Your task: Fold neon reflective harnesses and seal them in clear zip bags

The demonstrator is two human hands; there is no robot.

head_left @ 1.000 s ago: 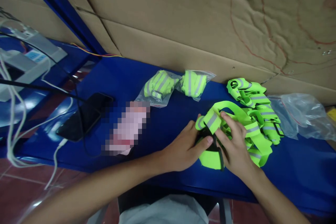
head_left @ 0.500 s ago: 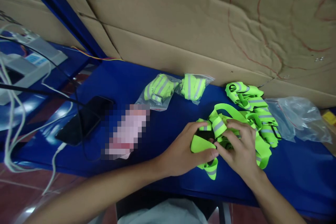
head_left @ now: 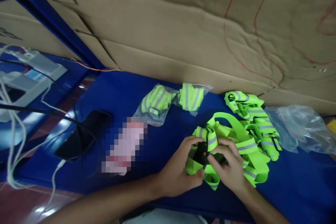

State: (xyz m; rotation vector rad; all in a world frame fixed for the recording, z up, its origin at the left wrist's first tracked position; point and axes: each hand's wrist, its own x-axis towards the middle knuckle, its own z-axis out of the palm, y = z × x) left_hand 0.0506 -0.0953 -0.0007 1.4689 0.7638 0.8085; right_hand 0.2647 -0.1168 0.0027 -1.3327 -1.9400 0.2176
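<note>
A neon green strap with grey reflective stripes [head_left: 246, 147] lies in loose loops on the blue table. My left hand [head_left: 181, 171] is closed round its left end, where a black piece [head_left: 201, 152] shows between my hands. My right hand [head_left: 229, 164] pinches the strap beside that black piece; its fingertips are partly hidden. Behind the loops rests another folded green strap [head_left: 265, 122]. Two clear bags with folded green straps, one on the left [head_left: 157, 101] and one on the right [head_left: 191, 97], lie near the cardboard.
Clear plastic bags [head_left: 304, 126] lie at the right. On the left are a black phone [head_left: 81, 136], a pixelated pink item [head_left: 127, 145], white cables [head_left: 12, 140] and a white power strip [head_left: 47, 64]. Cardboard [head_left: 157, 24] stands along the table's back edge.
The view has tilted, so the scene sits lower. My hands have shifted slightly left with the strap, and more of the black piece and the loops beside my right hand shows.
</note>
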